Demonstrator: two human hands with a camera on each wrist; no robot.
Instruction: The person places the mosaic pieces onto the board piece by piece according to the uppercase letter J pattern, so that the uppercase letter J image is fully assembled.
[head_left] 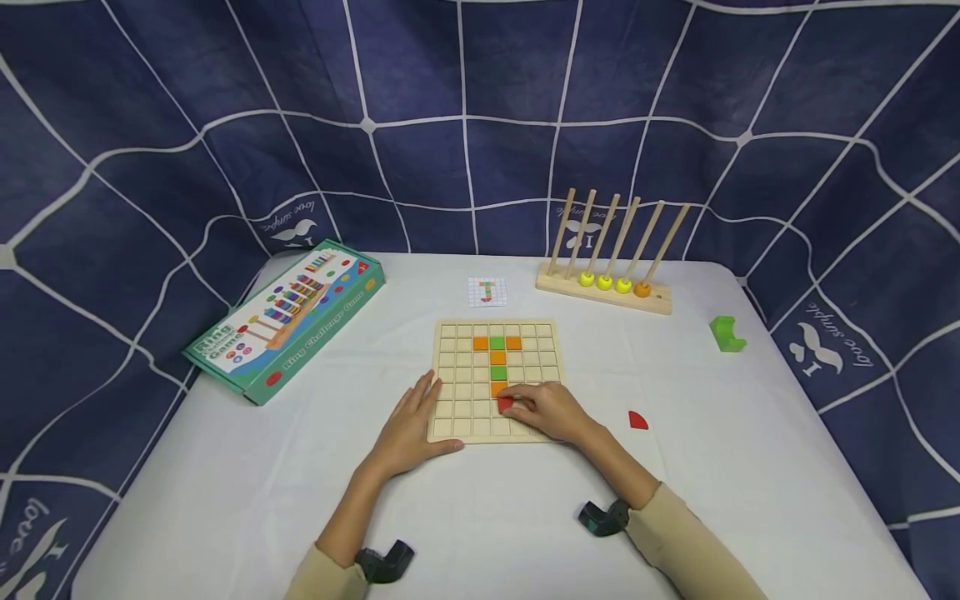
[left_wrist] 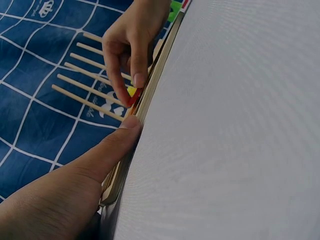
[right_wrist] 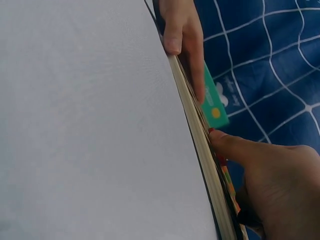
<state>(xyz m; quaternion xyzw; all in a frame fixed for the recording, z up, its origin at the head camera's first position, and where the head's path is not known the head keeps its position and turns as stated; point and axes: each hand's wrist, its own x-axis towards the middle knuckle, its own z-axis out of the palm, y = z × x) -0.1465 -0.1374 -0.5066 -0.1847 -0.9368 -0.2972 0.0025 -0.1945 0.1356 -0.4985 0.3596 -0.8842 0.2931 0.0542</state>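
A wooden grid board (head_left: 462, 360) lies flat on the white table. Orange and green square tiles form a T shape in its cells, with an orange tile (head_left: 498, 389) at the lower end. My right hand (head_left: 546, 410) pinches a red tile (head_left: 505, 404) between thumb and forefinger, right at the cells below that orange tile. In the left wrist view the red tile (left_wrist: 133, 97) is tilted, one edge close over the board. With fingers extended along the board's left side, my left hand (head_left: 407, 431) rests at its near-left corner, thumb on the front edge.
A red quarter-round tile (head_left: 637, 420) lies right of the board. Behind stand a small pattern card (head_left: 487, 292) and a wooden peg rack (head_left: 660, 302) with yellow and orange rings. A green game box (head_left: 300, 333) is at left, a green curved block (head_left: 726, 335) at right.
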